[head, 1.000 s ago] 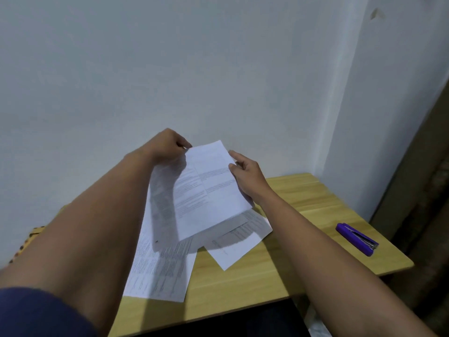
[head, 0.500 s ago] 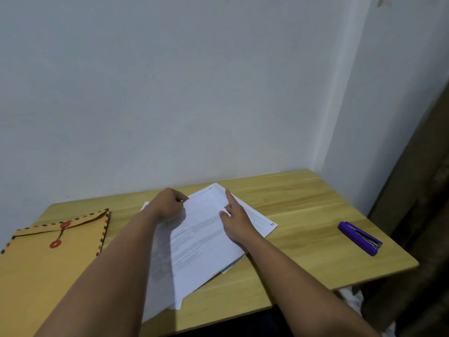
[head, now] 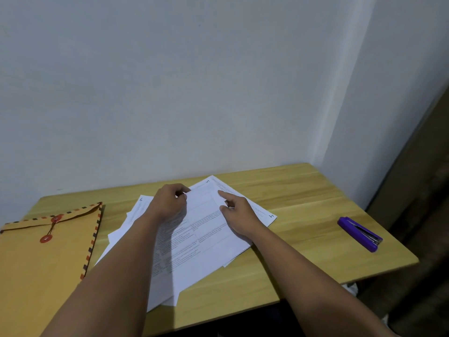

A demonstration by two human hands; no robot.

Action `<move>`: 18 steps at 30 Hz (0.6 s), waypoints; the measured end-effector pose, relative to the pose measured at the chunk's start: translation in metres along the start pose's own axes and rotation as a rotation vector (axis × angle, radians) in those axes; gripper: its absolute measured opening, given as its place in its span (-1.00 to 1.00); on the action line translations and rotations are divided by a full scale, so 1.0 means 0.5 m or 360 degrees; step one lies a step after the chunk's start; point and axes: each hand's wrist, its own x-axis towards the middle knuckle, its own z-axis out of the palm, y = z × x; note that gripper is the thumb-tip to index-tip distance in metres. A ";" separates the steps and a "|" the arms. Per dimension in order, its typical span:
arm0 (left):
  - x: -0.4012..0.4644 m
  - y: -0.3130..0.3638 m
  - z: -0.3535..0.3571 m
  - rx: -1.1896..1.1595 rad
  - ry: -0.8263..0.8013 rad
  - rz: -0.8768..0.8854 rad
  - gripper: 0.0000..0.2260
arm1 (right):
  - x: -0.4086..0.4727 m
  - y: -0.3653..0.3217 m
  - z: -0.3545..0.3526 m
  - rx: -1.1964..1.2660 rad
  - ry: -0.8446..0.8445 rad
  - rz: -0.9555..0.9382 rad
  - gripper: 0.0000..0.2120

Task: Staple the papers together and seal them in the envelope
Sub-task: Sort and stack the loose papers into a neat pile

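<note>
While the left hand point(head: 167, 205) pinches the far left edge of the top sheet between curled fingers and thumb, the right hand point(head: 239, 212) presses on the papers point(head: 201, 242) with the forefinger extended and the other fingers loosely bent, gripping nothing. Papers: a loose, uneven pile of printed sheets lying flat on the table point(head: 303, 198), corners fanned out and numbered by hand. Left of the papers, just beside them: the envelope point(head: 41, 259), flap tied with string. Right of the papers, well apart: the stapler point(head: 359, 233).
</note>
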 end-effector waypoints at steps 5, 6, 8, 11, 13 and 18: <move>0.001 0.020 0.012 -0.0099 -0.0023 0.0017 -0.76 | -0.005 -0.010 -0.007 0.0085 0.0034 -0.0015 -0.54; 0.001 0.024 0.012 -0.0112 -0.0017 0.0012 -0.76 | -0.007 -0.010 -0.007 0.0084 0.0038 -0.0023 -0.54; 0.000 0.035 0.011 -0.0133 0.0011 0.0024 -0.76 | -0.009 -0.007 -0.007 0.0100 0.0038 -0.0029 -0.54; 0.001 0.046 0.008 -0.0120 0.0032 0.0066 -0.76 | -0.012 -0.004 -0.010 0.0193 0.0036 0.0023 -0.53; 0.003 0.050 0.007 -0.0087 0.0018 0.0078 -0.77 | -0.011 -0.001 -0.015 0.0249 0.0016 0.0070 -0.51; 0.001 0.052 0.000 -0.0017 0.0039 0.0104 -0.79 | -0.003 -0.004 -0.076 -0.0225 0.0224 0.0089 -0.61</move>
